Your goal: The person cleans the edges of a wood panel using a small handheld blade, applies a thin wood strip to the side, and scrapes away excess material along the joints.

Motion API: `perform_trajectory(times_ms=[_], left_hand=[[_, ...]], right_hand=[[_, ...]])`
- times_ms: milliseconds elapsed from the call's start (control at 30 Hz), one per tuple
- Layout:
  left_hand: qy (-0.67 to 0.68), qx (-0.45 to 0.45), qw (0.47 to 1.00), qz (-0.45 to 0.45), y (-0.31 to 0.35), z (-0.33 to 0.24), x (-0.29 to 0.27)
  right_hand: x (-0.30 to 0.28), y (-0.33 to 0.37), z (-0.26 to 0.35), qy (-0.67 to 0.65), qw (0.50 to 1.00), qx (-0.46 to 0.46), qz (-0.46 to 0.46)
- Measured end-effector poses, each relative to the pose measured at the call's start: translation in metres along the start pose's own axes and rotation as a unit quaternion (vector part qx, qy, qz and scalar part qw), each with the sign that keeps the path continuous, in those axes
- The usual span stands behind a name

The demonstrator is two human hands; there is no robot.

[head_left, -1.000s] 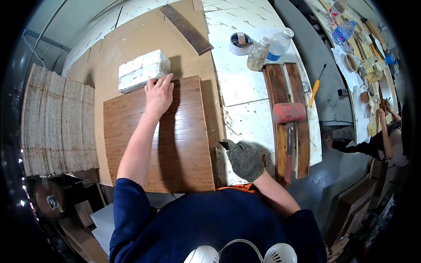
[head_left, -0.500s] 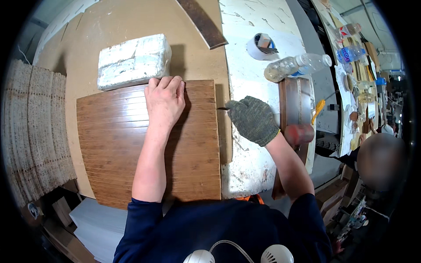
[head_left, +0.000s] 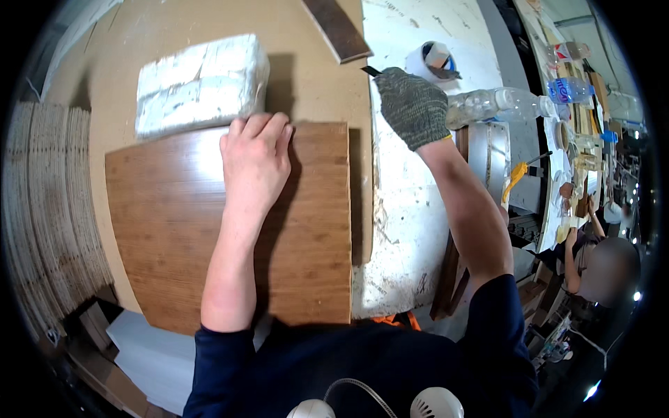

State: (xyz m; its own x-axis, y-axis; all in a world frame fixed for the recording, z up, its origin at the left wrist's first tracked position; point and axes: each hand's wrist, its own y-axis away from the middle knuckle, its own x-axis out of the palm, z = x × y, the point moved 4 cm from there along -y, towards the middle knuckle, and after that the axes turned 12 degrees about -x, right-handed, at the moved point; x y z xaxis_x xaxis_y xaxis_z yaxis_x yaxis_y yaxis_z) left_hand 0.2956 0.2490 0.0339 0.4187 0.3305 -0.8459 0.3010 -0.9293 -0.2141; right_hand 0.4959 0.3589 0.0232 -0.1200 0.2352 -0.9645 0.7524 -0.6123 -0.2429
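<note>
A wide brown wooden board [head_left: 174, 230] with a glossy surface lies in front of me. My left hand [head_left: 256, 155], bare, rests on its far side with the fingers bent down over the edge, gripping it. Just beyond that edge sits a white wrapped block [head_left: 198, 85]. My right hand [head_left: 412, 106], in a dark grey knit glove, is closed up and to the right of the board. A thin dark strip [head_left: 371, 71] pokes out of its fingers; the rest of it is hidden in the glove. Close by stands a white round container [head_left: 417, 64] with small items inside.
A dark brown plank [head_left: 337, 29] lies at the back. Clear plastic bottles [head_left: 481, 106] lie right of the glove, with a yellow-handled tool [head_left: 516, 180] nearer me. Tall stacked sheets [head_left: 49, 209] stand at left. Another person [head_left: 582, 261] works at a bench far right.
My right hand has moved away from me, up toward the white container, with the dark strip still in it. My left hand stays at the board's far edge. The view has shifted slightly.
</note>
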Motion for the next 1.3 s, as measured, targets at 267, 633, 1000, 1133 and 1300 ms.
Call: perform_trajectory(times_ms=[267,633,1000,1133,1300], left_hand=[[-0.017,-0.012,1.0,0.008,0.001,-0.003,0.001],[-0.01,-0.013,1.0,0.01,0.002,-0.004,-0.001],[-0.016,-0.013,1.0,0.002,0.002,-0.003,0.0],[-0.027,-0.017,0.999,0.019,0.002,0.002,0.001],[-0.043,-0.011,0.999,0.003,0.004,-0.001,0.001]], right_hand=[[-0.025,0.05,0.058,-0.143,0.961,-0.199,0.128],[0.003,0.047,0.035,-0.127,0.961,-0.233,-0.072],[0.009,0.029,0.047,-0.045,0.98,-0.168,0.096],[0.023,-0.02,-0.004,-0.121,0.992,0.047,0.002],[0.012,0.022,0.031,-0.198,0.979,0.025,-0.029]])
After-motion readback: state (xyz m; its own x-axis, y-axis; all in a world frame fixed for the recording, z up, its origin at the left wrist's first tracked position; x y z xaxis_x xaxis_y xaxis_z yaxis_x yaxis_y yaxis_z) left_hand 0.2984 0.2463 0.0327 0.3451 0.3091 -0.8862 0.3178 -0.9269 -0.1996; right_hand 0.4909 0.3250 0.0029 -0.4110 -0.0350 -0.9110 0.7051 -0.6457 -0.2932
